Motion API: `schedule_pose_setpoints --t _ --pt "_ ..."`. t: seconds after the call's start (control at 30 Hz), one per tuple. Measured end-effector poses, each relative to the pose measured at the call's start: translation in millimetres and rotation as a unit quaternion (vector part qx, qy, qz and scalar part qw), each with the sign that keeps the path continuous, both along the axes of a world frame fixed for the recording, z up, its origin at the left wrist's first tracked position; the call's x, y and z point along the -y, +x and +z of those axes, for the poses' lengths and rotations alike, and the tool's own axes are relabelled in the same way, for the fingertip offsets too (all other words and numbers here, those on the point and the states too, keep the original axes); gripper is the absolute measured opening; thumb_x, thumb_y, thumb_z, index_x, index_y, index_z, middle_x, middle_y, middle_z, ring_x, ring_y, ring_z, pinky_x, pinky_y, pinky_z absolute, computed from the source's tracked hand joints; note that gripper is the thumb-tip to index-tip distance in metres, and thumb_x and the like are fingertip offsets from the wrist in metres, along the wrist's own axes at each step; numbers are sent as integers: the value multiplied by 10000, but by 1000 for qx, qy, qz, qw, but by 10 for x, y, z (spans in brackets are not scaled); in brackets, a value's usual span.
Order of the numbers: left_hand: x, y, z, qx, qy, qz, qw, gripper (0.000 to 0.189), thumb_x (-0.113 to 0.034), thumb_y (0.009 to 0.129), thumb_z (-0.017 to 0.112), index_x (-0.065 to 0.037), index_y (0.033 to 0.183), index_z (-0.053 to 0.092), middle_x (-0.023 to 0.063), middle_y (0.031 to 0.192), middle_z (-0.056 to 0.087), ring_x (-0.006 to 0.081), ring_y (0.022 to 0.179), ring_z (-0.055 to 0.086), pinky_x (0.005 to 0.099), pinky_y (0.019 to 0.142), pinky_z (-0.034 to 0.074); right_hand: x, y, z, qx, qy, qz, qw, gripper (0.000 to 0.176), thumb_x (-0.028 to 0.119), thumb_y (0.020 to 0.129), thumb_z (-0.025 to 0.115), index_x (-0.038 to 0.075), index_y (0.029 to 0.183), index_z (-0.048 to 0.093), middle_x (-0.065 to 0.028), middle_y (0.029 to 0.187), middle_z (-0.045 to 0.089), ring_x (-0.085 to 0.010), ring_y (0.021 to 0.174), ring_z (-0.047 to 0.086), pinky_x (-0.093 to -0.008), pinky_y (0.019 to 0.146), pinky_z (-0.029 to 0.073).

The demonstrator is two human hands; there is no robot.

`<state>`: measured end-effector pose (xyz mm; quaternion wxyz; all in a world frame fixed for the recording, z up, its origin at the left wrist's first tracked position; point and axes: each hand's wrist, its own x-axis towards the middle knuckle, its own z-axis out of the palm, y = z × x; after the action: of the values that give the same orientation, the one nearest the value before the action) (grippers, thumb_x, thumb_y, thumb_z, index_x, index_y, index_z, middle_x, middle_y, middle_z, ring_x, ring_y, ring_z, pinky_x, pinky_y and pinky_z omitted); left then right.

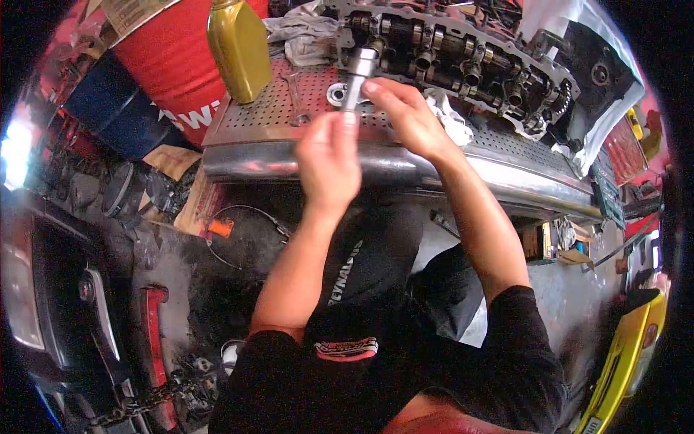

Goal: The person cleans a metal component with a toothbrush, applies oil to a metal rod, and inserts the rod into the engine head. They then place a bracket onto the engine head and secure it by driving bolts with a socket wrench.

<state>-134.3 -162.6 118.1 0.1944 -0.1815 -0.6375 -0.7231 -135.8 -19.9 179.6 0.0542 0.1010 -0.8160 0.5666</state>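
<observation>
A silver socket (363, 62) on a metal shaft (353, 95) points up and away from me above the workbench edge. My left hand (329, 163) is closed around the lower end of the shaft; its fingers are blurred by motion. At the shaft's right side, just below the socket, my right hand (408, 116) has its fingertips pinched against the tool. Behind the hands lies an engine cylinder head (470, 69) with its valve gear exposed. A round metal part (336, 94) rests on the bench, partly hidden by the tool.
On the perforated metal bench (271, 116) lie a wrench (295, 98), a gold oil bottle (238, 50), grey rags (311, 40) and a white cloth (450, 119). A red drum (170, 65) and a blue drum (119, 101) stand left. A yellow car panel (625, 354) is at lower right.
</observation>
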Motion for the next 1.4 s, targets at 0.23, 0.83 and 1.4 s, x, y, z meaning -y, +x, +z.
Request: schedule_pose_setpoints --t 0.23,0.83,1.4 --pt "387 55 105 99 237 -224 940 241 -233 999 484 -19 1085 556 127 898 642 177 767 594 316 674 449 -40 -1023 -433 -99 392 6 914 543 324 858 651 -1 1267 503 -230 1181 600 -404 1117 564 -448 947 441" --pt "665 -128 340 92 169 -187 963 188 -182 958 570 -8 1020 608 124 897 687 160 782 629 301 742 500 85 116 312 -464 449 167 745 328 64 691 664 139 1011 674 -60 969 569 -262 872 594 -364 736 512" --pt "-75 -220 194 178 174 -263 932 170 -176 927 616 -13 885 637 79 779 677 131 641 611 290 579 484 -269 614 239 -445 589 75 670 348 155 700 638 65 1035 644 -61 976 592 -210 796 597 -347 673 494"
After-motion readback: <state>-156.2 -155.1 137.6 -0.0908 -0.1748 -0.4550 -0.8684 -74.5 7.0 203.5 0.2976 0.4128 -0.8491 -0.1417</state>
